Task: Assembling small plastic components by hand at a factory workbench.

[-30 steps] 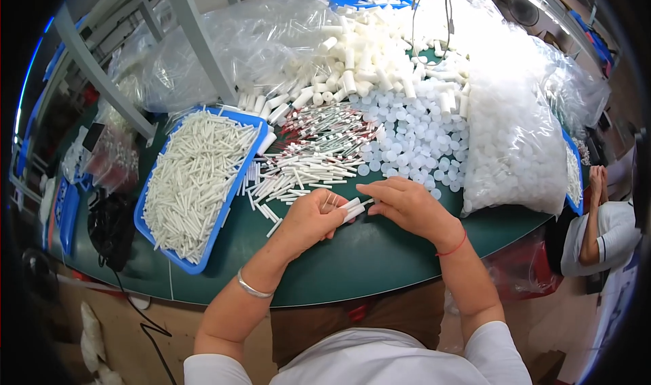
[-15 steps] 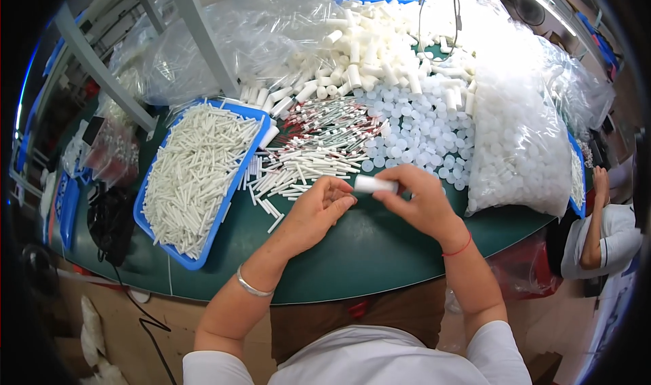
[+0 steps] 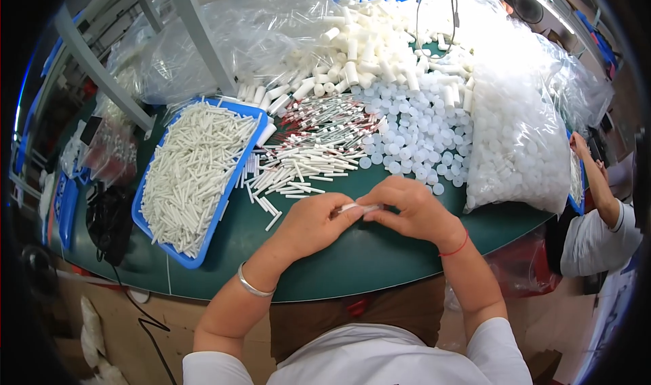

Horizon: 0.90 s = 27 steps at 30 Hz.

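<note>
My left hand (image 3: 313,224) and my right hand (image 3: 411,212) meet over the front of the table. The fingers of both are closed round a white cylinder (image 3: 348,209), which is mostly hidden between them. Just beyond my hands lies a pile of thin white sticks (image 3: 308,165). Behind it are thin pieces with red and dark wires (image 3: 322,122). Translucent round discs (image 3: 407,137) are spread beyond my right hand. Farther back rises a heap of thick white cylinders (image 3: 366,56).
A blue tray (image 3: 188,261) full of short white sticks stands at left. On the right is a clear plastic bag (image 3: 519,148) of translucent pieces. Grey metal legs (image 3: 196,36) rise at the back left. Another person's arm (image 3: 600,188) reaches in at far right.
My right hand has brought the white cylinder left and down to my left hand, and the fingers of both now cover most of it. The other person's arm has moved up.
</note>
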### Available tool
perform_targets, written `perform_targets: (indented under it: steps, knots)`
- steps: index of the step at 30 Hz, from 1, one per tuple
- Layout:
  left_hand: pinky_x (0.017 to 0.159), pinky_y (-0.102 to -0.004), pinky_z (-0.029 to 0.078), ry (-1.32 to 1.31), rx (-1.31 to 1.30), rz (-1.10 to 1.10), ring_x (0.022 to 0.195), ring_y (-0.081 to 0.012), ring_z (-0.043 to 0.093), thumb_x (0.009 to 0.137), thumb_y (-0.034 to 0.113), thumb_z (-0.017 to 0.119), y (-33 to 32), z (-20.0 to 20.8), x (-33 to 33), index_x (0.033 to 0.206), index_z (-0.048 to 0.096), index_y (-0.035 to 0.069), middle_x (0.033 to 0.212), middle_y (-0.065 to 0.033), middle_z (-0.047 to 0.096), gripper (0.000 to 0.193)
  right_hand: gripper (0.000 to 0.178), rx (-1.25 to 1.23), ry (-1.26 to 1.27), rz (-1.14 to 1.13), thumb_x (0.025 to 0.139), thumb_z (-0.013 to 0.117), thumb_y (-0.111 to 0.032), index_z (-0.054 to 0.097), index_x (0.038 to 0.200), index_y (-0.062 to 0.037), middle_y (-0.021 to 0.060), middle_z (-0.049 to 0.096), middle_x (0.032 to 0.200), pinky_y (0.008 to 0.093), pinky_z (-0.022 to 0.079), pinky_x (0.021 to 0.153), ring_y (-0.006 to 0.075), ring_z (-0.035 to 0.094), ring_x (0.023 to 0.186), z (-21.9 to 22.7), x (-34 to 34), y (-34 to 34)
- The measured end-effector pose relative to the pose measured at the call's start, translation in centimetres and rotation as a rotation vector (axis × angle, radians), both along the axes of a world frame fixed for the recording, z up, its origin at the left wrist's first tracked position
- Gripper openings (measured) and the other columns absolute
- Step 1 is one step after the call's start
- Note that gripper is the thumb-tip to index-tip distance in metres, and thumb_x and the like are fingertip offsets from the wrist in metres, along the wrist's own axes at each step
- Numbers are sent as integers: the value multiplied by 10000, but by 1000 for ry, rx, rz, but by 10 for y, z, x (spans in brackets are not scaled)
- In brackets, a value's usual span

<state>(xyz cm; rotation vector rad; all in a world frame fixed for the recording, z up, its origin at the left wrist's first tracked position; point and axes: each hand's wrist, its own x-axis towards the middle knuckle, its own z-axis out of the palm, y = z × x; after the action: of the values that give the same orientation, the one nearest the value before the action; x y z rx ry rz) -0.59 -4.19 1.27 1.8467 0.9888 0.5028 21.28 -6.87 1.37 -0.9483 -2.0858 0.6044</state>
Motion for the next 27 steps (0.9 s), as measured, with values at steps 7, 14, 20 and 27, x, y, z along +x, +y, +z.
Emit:
perform_targets:
  steps: [7,14,20,27]
  knots:
    - [580,-332,453,-35,-106,31,597,-214,586,907,400,545,-1,-1,7,819,683,17,661,-98,616,416,502,-184,152,-14,768,762,-105,556,1222,-50,96,630,1054,317,500,761,205,623,872,4,-22,-6]
    - [567,-233,372,-412,-463,-51,627,-73,447,971,348,477,-4,1,10,871,591,46,723,5,522,339,300,-273,356,89,779,768,-132,667,1045,-37,96,611,1166,309,443,932,192,576,1069,2,-15,-2]
    - [614,-238,395,-288,-222,50,673,-91,477,1017,427,391,-10,-3,12,879,595,31,737,-1,517,466,353,-565,505,79,811,755,-171,608,1099,-28,127,549,1284,345,432,982,203,548,1131,-6,-20,3]
    - [534,-230,325,-421,-274,-48,599,-79,403,1014,363,376,-15,-5,16,766,512,59,676,19,466,416,504,-1019,762,361,823,745,-167,523,1234,21,177,518,1322,387,471,989,240,526,1199,-4,-23,3]
